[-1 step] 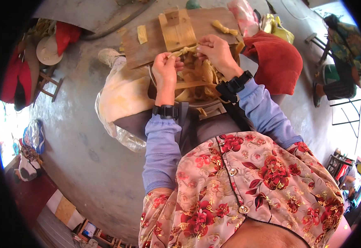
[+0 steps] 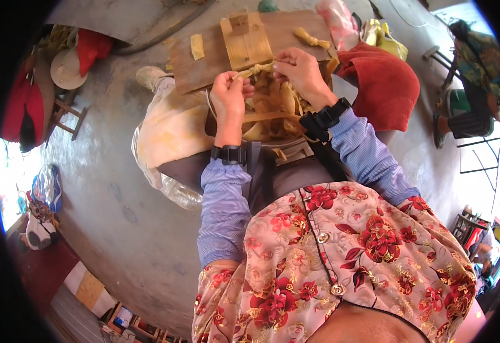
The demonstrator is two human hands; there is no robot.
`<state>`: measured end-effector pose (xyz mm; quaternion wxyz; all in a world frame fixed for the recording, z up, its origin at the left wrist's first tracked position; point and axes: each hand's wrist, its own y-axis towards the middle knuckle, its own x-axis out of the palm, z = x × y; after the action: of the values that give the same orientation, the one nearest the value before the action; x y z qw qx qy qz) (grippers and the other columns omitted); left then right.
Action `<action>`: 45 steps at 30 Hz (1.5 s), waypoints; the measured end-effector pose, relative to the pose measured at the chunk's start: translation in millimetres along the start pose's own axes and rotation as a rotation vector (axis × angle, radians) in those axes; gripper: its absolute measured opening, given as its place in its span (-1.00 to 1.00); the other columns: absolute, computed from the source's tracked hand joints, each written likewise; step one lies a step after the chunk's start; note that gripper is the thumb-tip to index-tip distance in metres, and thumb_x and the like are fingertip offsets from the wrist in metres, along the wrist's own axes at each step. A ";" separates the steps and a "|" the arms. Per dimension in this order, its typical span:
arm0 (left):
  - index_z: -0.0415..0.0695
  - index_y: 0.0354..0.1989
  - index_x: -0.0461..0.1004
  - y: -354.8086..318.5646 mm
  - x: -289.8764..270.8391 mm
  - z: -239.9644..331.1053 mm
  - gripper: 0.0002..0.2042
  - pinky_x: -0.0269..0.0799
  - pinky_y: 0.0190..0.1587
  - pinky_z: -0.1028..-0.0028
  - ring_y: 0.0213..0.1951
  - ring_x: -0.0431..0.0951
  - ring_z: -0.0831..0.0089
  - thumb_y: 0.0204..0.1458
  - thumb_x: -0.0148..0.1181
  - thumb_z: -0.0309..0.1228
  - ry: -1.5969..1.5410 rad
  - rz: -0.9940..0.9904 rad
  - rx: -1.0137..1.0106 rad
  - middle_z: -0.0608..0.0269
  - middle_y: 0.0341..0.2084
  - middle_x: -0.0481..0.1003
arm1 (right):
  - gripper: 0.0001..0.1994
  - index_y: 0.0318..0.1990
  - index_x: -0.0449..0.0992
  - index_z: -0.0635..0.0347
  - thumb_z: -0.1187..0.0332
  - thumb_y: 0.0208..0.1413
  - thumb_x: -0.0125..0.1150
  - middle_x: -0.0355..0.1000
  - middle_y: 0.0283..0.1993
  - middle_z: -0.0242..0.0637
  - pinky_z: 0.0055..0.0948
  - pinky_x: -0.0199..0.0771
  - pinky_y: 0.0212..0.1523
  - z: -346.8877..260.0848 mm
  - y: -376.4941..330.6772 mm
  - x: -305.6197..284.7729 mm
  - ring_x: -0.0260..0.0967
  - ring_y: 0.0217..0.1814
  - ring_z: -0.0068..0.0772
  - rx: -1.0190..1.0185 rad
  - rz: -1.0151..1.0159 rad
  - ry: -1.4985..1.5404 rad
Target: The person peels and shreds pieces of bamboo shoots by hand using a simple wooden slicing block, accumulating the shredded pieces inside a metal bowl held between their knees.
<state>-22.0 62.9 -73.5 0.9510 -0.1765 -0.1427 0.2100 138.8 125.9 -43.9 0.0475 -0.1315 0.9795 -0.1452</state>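
Observation:
A pale yellow strip with a knot in its middle (image 2: 255, 70) is stretched between my two hands. My left hand (image 2: 228, 91) pinches its left end between thumb and fingers. The other end is pinched by my right hand (image 2: 297, 70). Both hands are just above the near edge of a brown wooden board (image 2: 195, 74). Below them, a round container holds many loose yellow-brown soft strips (image 2: 281, 100); my forearms hide part of it. On the board lie a finished-looking knotted strip (image 2: 311, 39), a short flat yellow piece (image 2: 196, 47) and a lighter wooden block (image 2: 246, 41).
A red cloth (image 2: 384, 86) covers my right knee, and a stained whitish cloth (image 2: 175, 123) my left. Pink and yellow bags (image 2: 338, 23) stand beyond the board's right end. Another person (image 2: 484, 74) sits at the far right. A wooden stool (image 2: 67, 117) is at the left.

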 end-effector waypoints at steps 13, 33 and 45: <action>-0.19 -0.14 0.41 -50.4 3.8 40.8 -0.76 0.36 -0.25 0.19 -0.26 0.44 -0.03 -0.02 0.08 -0.47 0.897 -0.282 0.674 -0.02 -0.34 0.47 | -0.80 -0.21 0.50 0.19 0.38 -0.02 0.20 0.43 -0.40 -0.13 -0.34 0.41 -0.37 -38.7 -39.8 -12.8 0.39 -0.43 -0.13 -0.726 -0.281 -0.537; -0.16 -0.32 0.39 -91.7 -8.4 73.6 -0.88 0.35 -0.36 0.27 -0.40 0.45 0.09 0.06 0.01 -0.38 1.074 -0.551 0.753 0.08 -0.48 0.44 | -0.90 -0.41 0.42 0.29 0.43 0.03 0.14 0.34 -0.52 -0.15 -0.30 0.31 -0.47 -57.8 -65.7 -54.4 0.29 -0.49 -0.09 -0.908 -0.656 -0.684; -0.15 -0.18 0.40 -48.9 -14.6 78.2 -0.78 0.31 -0.36 0.58 -0.42 0.42 0.56 0.20 -0.08 -0.28 0.195 -0.521 -0.039 0.30 -0.44 0.46 | -0.75 -0.12 0.46 0.30 0.31 0.14 0.12 0.47 -0.35 -0.23 -0.52 0.38 -0.26 -63.2 -37.6 -17.1 0.36 -0.32 -0.53 -0.420 -0.397 -0.285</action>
<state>-44.7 36.3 13.2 0.9786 -0.1716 -0.0952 -0.0622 156.0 113.0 28.5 0.1266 -0.3459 0.9268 0.0736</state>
